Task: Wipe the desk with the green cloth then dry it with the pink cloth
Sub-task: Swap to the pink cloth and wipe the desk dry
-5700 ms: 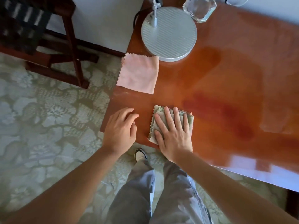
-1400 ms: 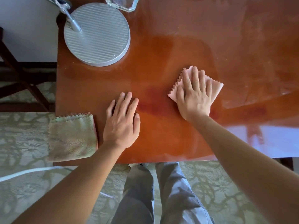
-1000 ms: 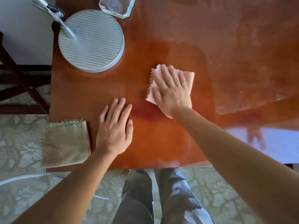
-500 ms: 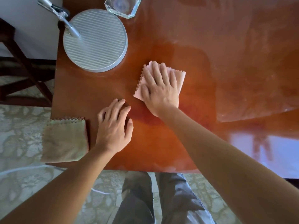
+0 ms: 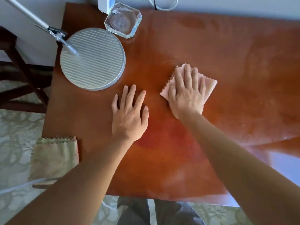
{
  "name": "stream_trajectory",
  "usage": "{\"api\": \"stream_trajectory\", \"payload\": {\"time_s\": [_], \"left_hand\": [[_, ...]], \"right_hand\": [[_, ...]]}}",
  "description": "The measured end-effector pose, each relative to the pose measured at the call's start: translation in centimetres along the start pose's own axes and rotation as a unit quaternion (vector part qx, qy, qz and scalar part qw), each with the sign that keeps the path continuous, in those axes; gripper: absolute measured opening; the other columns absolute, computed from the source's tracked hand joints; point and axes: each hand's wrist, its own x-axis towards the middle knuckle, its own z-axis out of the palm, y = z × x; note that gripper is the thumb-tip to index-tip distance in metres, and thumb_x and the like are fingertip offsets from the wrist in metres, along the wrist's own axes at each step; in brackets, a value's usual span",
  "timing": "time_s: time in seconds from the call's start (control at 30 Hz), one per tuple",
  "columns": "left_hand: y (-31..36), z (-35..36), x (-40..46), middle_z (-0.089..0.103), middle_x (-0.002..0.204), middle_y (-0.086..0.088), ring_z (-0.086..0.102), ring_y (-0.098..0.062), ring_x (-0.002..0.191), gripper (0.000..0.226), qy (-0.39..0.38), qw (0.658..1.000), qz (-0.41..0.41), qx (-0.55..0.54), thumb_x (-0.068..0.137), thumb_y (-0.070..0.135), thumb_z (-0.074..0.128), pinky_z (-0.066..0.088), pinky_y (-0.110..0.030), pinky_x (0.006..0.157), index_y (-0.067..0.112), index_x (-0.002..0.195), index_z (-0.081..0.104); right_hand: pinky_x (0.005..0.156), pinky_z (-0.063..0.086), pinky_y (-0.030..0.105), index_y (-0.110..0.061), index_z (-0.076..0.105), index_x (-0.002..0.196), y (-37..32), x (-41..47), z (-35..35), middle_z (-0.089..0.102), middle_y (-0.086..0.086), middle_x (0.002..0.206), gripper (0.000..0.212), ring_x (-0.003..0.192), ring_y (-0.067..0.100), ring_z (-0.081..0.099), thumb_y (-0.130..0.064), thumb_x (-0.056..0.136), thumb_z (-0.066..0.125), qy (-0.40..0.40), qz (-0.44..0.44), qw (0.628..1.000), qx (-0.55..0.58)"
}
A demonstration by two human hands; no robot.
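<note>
pink cloth (image 5: 209,84) lies flat on the desk (image 5: 178,159), right of the lamp base (image 5: 92,59), pinned under the right hand (image 5: 186,93), fingers straight and slightly spread, likely for drying pressure. left hand (image 5: 129,114) rests splayed between, apparently bracing. green cloth (image 5: 54,157) sits below the base, seemingly done with.

1. A home room, most likely a bedroom or study: a glossy reddish wooden desk (image 5: 178,159) stands against a pale wall (image 5: 32,21).
2. A patterned pale-green carpet (image 5: 14,143) covers the floor.
3. A desk lamp's round ribbed metal base (image 5: 97,62) sits beside a faceted glass dish (image 5: 123,20) (possibly an ashtray).
4. Dark wooden furniture legs (image 5: 24,70) stand at the left, and white cables (image 5: 162,7) run along the wall.
</note>
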Motion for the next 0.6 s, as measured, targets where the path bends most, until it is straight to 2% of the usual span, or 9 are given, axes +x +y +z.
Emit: {"api": "stream_trajectory", "payload": {"time_s": [0.13,0.23,0.4,0.5,0.53,0.6], "left_hand": [[0.1,-0.1,0.0,0.036,0.163,-0.010,0.025,-0.029,0.154,0.059,0.002,1.000,-0.009,0.001,0.102,0.043,0.038,0.018,-0.055,0.124,0.012,0.152,0.042],[0.1,-0.1,0.1,0.034,0.164,-0.008,0.023,-0.027,0.155,0.058,-0.001,1.000,-0.019,-0.001,0.103,0.043,0.034,0.016,-0.053,0.125,0.012,0.151,0.043],[0.2,0.0,0.1,0.033,0.165,-0.008,0.022,-0.027,0.155,0.058,0.001,1.000,-0.020,-0.003,0.103,0.043,0.033,0.014,-0.052,0.125,0.012,0.151,0.044],[0.1,0.3,0.1,0.035,0.164,-0.008,0.024,-0.027,0.155,0.057,0.015,1.000,-0.020,-0.002,0.103,0.043,0.034,0.016,-0.053,0.125,0.013,0.150,0.045],[0.1,0.3,0.1,0.035,0.164,-0.007,0.024,-0.027,0.155,0.057,0.017,1.000,-0.019,-0.001,0.103,0.043,0.035,0.017,-0.053,0.125,0.013,0.150,0.045],[0.1,0.4,0.1,0.035,0.164,-0.007,0.024,-0.027,0.155,0.056,0.022,1.000,-0.017,0.003,0.103,0.043,0.036,0.018,-0.053,0.124,0.014,0.150,0.045]], "right_hand": [[0.127,-0.007,0.045,-0.028,0.006,0.165,-6.5,0.3,1.0,-0.002,0.001,0.173,0.059,0.158,0.023,-0.011,-0.046,0.108,0.011,-0.026,-0.094,0.995,0.017],[0.127,-0.008,0.043,-0.032,0.009,0.165,-3.5,1.5,0.5,0.001,0.001,0.173,0.060,0.159,0.022,-0.006,-0.049,0.107,0.012,-0.040,-0.158,0.986,-0.016],[0.127,-0.005,0.043,-0.036,0.007,0.164,4.5,5.3,-1.8,0.001,0.000,0.173,0.062,0.159,0.021,-0.006,-0.051,0.104,0.009,-0.022,-0.047,0.998,-0.023],[0.127,-0.008,0.045,-0.035,0.006,0.164,2.6,6.7,-1.8,-0.001,-0.001,0.173,0.061,0.158,0.022,-0.008,-0.048,0.104,0.009,-0.011,0.006,1.000,-0.008],[0.126,-0.008,0.046,-0.034,0.006,0.164,0.8,6.8,-1.5,-0.001,0.000,0.173,0.061,0.158,0.023,-0.009,-0.048,0.104,0.009,-0.009,-0.005,1.000,-0.005],[0.125,-0.009,0.045,-0.031,0.008,0.165,-3.4,6.8,-0.8,0.000,0.001,0.173,0.061,0.159,0.024,-0.008,-0.046,0.106,0.011,-0.014,-0.079,0.997,0.002]]}}
